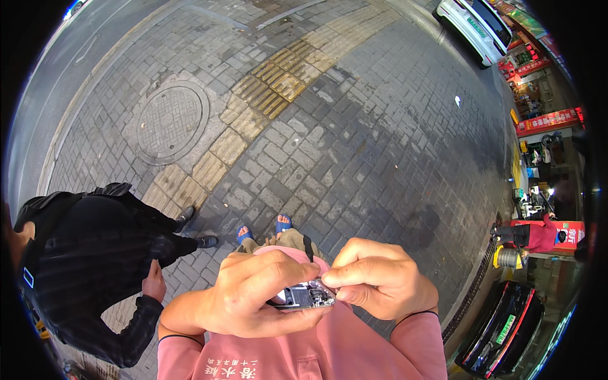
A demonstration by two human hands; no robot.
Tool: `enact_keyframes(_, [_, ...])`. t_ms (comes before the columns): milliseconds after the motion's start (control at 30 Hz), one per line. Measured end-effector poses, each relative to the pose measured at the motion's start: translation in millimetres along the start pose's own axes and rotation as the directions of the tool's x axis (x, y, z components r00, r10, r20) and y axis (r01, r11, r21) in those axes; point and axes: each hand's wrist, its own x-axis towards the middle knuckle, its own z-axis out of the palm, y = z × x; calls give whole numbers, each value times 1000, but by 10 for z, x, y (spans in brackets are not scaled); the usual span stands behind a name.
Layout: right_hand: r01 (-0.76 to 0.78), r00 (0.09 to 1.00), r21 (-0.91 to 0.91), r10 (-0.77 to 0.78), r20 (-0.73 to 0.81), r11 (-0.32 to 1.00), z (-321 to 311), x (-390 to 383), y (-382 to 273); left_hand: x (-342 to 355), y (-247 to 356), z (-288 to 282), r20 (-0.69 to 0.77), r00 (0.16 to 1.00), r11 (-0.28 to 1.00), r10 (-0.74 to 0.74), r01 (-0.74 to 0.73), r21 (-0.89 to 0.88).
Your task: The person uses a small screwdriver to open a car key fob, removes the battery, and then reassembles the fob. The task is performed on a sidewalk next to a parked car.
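Observation:
In front of my chest, my left hand (250, 297) is wrapped round a small black-and-silver device (294, 295), its fingers over the top and along the bottom edge. Fine metallic parts show on the device's face; I cannot make out what kind of device it is. My right hand (380, 278) is pinched at the device's right end, thumb and forefinger on or right beside it; whatever they grip there is too small to name. Below the hands are a pink shirt (304, 351) and feet in blue sandals (283, 221).
A person in black (95, 266) stands close on my left. Around me are paving with tactile tiles (266, 85), a manhole cover (171, 117) and a road (63, 76). On the right are a white car (472, 28), a dark car (500, 323), shopfronts (544, 123) and a person in red (535, 235).

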Motion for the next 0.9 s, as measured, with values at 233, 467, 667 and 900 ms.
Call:
enact_keyframes(233, [-242,966,691,235,106,682,18,85,182,11,45,-11,-22,1000,1000,7,-8,-21])
enact_keyframes(467, [-62,995,368,85,-47,928,35,42,152,-66,50,4,-25,998,997,-53,51,-63])
enact_keyframes(667, [119,989,186,-100,-105,975,91,-1,186,-98,42,35,-74,997,1000,6,-8,-31])
enact_keyframes(900, [169,973,184,-134,-189,968,190,1,179,-30,103,52,-158,987,1000,26,-27,-8])
